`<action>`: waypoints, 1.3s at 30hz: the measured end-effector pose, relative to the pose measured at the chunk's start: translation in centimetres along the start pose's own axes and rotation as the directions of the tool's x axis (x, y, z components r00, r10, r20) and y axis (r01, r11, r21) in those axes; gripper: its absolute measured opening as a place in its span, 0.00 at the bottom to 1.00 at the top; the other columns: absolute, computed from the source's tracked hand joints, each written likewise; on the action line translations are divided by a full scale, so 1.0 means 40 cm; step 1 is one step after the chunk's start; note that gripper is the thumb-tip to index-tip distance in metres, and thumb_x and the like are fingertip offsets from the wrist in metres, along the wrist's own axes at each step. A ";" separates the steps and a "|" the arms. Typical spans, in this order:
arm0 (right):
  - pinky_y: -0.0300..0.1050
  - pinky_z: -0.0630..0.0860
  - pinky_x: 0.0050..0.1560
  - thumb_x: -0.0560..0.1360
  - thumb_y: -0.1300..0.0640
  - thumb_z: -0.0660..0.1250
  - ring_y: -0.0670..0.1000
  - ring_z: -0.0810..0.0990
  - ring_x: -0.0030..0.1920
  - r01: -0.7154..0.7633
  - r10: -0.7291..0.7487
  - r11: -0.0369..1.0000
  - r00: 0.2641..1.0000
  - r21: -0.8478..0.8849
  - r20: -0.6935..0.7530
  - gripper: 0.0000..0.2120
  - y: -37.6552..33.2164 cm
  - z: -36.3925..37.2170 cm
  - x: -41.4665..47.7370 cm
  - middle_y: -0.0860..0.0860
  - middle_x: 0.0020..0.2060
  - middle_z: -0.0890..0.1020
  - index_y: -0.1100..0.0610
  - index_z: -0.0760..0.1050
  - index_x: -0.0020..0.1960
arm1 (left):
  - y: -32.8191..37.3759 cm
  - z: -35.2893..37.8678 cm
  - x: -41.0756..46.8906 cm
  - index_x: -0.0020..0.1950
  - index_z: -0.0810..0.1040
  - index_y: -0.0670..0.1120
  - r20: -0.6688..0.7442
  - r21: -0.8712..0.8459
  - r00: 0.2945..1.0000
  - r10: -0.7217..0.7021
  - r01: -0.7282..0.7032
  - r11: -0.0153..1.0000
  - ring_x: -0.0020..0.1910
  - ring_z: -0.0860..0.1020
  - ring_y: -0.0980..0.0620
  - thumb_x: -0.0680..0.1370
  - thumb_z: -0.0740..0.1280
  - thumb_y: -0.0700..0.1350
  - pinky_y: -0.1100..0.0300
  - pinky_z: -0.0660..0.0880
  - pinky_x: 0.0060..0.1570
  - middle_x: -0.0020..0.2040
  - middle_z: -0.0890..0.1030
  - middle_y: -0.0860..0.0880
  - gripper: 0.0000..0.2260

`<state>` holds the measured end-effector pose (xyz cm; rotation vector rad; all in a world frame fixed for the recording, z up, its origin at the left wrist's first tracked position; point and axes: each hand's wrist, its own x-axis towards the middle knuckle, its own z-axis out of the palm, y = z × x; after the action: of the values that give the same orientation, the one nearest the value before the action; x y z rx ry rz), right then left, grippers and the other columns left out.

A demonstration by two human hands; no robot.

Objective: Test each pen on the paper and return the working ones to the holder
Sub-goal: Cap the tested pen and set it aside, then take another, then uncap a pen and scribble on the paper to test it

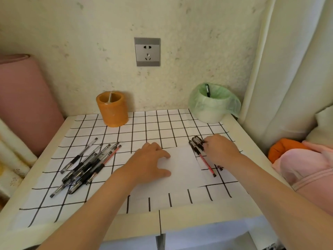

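Note:
A white sheet of paper (182, 170) lies on the checked tablecloth in the middle of the table. My left hand (149, 161) rests flat on its left part, fingers spread. My right hand (222, 150) curls its fingers over a small bunch of pens (196, 143) just right of the paper; a red pen (207, 164) sticks out under it toward me. A pile of several clear pens with black grips (86, 165) lies at the left. The orange pen holder (112, 109) stands at the back left with one thin stick in it.
A small bin lined with a green bag (214, 105) stands at the back right, one black pen (207, 90) upright in it. A wall socket (147, 51) is above. Pink cushion at left, curtain and pink clothing at right of the table.

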<state>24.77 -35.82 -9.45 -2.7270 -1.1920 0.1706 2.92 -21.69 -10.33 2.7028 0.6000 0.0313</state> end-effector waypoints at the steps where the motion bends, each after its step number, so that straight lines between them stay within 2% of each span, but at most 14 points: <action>1: 0.44 0.69 0.38 0.81 0.47 0.55 0.55 0.78 0.45 -0.006 0.006 1.000 1.000 0.005 0.006 0.15 -0.005 -0.001 -0.002 0.54 0.47 0.79 0.55 0.76 0.46 | -0.001 0.000 0.001 0.69 0.72 0.60 -0.003 0.000 1.000 0.002 -0.002 1.000 0.63 0.64 0.55 0.73 0.71 0.62 0.54 0.67 0.65 0.61 0.69 0.58 0.25; 3: 0.46 0.70 0.43 0.79 0.38 0.54 0.56 0.78 0.51 0.021 -0.020 0.999 0.999 -0.040 0.031 0.21 -0.019 -0.002 -0.011 0.53 0.53 0.76 0.54 0.75 0.56 | -0.004 -0.001 0.000 0.68 0.72 0.61 -0.005 0.002 1.000 0.002 -0.002 1.000 0.63 0.64 0.55 0.73 0.71 0.62 0.54 0.66 0.65 0.61 0.69 0.58 0.25; 5: 0.47 0.71 0.46 0.76 0.37 0.59 0.56 0.77 0.54 0.067 -0.061 0.994 0.996 -0.086 0.070 0.25 -0.032 0.002 -0.022 0.53 0.57 0.73 0.53 0.70 0.64 | -0.006 -0.001 0.000 0.68 0.72 0.61 -0.002 0.000 1.000 0.002 -0.002 1.000 0.63 0.64 0.55 0.73 0.71 0.62 0.54 0.67 0.65 0.62 0.69 0.58 0.25; 8: 0.47 0.72 0.44 0.78 0.44 0.61 0.56 0.76 0.50 0.084 -0.079 0.994 0.995 -0.077 0.062 0.19 -0.043 0.012 -0.026 0.54 0.56 0.72 0.55 0.71 0.62 | -0.007 0.000 0.001 0.68 0.72 0.61 0.001 -0.010 1.000 0.006 -0.006 1.000 0.63 0.64 0.56 0.73 0.71 0.61 0.53 0.68 0.65 0.62 0.69 0.58 0.25; 12: 0.46 0.71 0.42 0.80 0.48 0.59 0.55 0.75 0.48 -0.001 0.003 0.999 0.999 -0.051 0.049 0.15 -0.054 0.012 -0.020 0.55 0.57 0.72 0.58 0.72 0.60 | -0.014 0.005 -0.001 0.69 0.72 0.60 -0.011 -0.022 1.000 0.009 -0.009 1.000 0.63 0.64 0.56 0.73 0.71 0.60 0.53 0.68 0.65 0.62 0.69 0.58 0.25; 16: 0.47 0.69 0.44 0.79 0.46 0.59 0.57 0.76 0.55 -0.032 0.039 0.985 0.998 -0.168 0.042 0.18 -0.071 0.006 -0.022 0.55 0.59 0.72 0.57 0.71 0.63 | -0.021 0.009 -0.005 0.69 0.72 0.59 -0.032 -0.042 0.999 0.020 -0.021 0.999 0.64 0.64 0.57 0.74 0.71 0.60 0.54 0.68 0.65 0.62 0.69 0.59 0.24; 19: 0.47 0.69 0.44 0.79 0.45 0.59 0.57 0.76 0.55 0.017 -0.021 0.988 1.000 -0.151 -0.019 0.20 -0.099 -0.004 -0.021 0.56 0.59 0.71 0.57 0.70 0.64 | -0.030 0.005 -0.008 0.70 0.71 0.59 -0.067 -0.050 0.997 0.026 -0.029 0.998 0.65 0.64 0.56 0.76 0.69 0.60 0.55 0.67 0.66 0.63 0.70 0.58 0.23; 24: 0.49 0.74 0.54 0.79 0.44 0.59 0.56 0.78 0.58 0.184 -0.186 0.982 0.982 0.048 0.036 0.20 -0.215 -0.022 -0.029 0.52 0.63 0.73 0.49 0.72 0.68 | -0.063 -0.034 -0.033 0.69 0.73 0.57 -0.157 -0.062 0.988 -0.003 -0.007 0.998 0.63 0.68 0.55 0.79 0.67 0.57 0.57 0.69 0.62 0.60 0.73 0.56 0.19; 27: 0.47 0.73 0.55 0.79 0.44 0.60 0.54 0.77 0.59 0.335 -0.340 0.939 0.939 0.080 0.055 0.18 -0.300 -0.012 -0.039 0.50 0.62 0.74 0.47 0.74 0.66 | -0.093 -0.062 -0.063 0.67 0.74 0.56 -0.188 -0.053 0.981 -0.053 0.044 0.998 0.58 0.71 0.56 0.79 0.67 0.55 0.58 0.71 0.56 0.55 0.73 0.57 0.17; 31: 0.47 0.74 0.52 0.80 0.50 0.62 0.55 0.78 0.57 0.507 -0.518 0.854 0.848 0.114 0.111 0.18 -0.413 0.029 -0.055 0.51 0.59 0.74 0.49 0.72 0.69 | -0.144 -0.097 -0.109 0.64 0.75 0.54 -0.198 -0.052 0.965 -0.174 0.168 0.985 0.49 0.73 0.56 0.79 0.67 0.53 0.60 0.72 0.49 0.51 0.75 0.56 0.15; 34: 0.48 0.73 0.50 0.80 0.55 0.62 0.56 0.77 0.58 0.602 -0.608 0.794 0.788 0.091 0.099 0.20 -0.484 0.061 -0.071 0.53 0.60 0.74 0.51 0.70 0.71 | -0.189 -0.125 -0.141 0.60 0.77 0.51 -0.192 -0.029 0.943 -0.273 0.272 0.962 0.47 0.74 0.54 0.78 0.68 0.50 0.59 0.73 0.47 0.47 0.75 0.54 0.12; 39: 0.53 0.75 0.55 0.78 0.61 0.62 0.56 0.75 0.59 0.739 -0.742 0.671 0.666 0.068 0.084 0.21 -0.550 0.103 -0.082 0.51 0.61 0.76 0.48 0.73 0.69 | -0.252 -0.175 -0.205 0.51 0.77 0.56 -0.084 0.011 0.921 -0.379 0.382 0.924 0.47 0.77 0.54 0.73 0.73 0.55 0.56 0.77 0.48 0.48 0.77 0.55 0.11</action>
<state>6.08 -23.07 -9.16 -1.9830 -2.1933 0.2164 -9.32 -14.12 -6.97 2.5701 1.1482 0.0302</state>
